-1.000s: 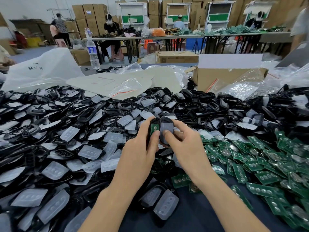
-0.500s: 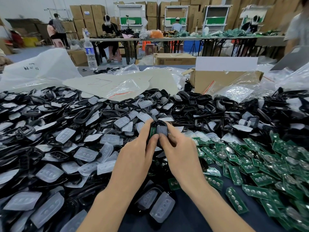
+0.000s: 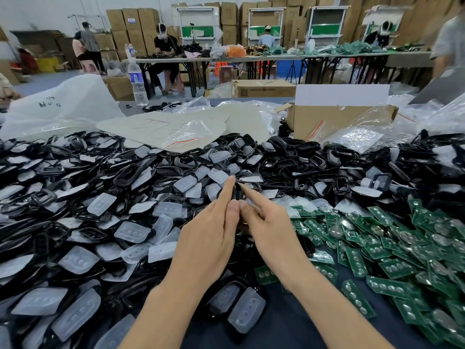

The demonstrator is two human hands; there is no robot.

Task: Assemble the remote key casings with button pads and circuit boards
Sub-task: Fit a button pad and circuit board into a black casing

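Two hands on one black key casing (image 3: 236, 193): left hand (image 3: 208, 238) and right hand (image 3: 270, 227) pinch it edge-on over the pile's middle, probably squeezing it shut; circuit boards (image 3: 392, 268) sit handy on the right.

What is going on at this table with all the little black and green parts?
A person is assembling remote keys by hand. The left hand and right hand together pinch one black casing, turned edge-on, between thumbs and forefingers above the piles. Heaps of black shells and translucent button pads cover the left side, and green circuit boards are spread on the right. Two shells with pads fitted lie nearest the person.
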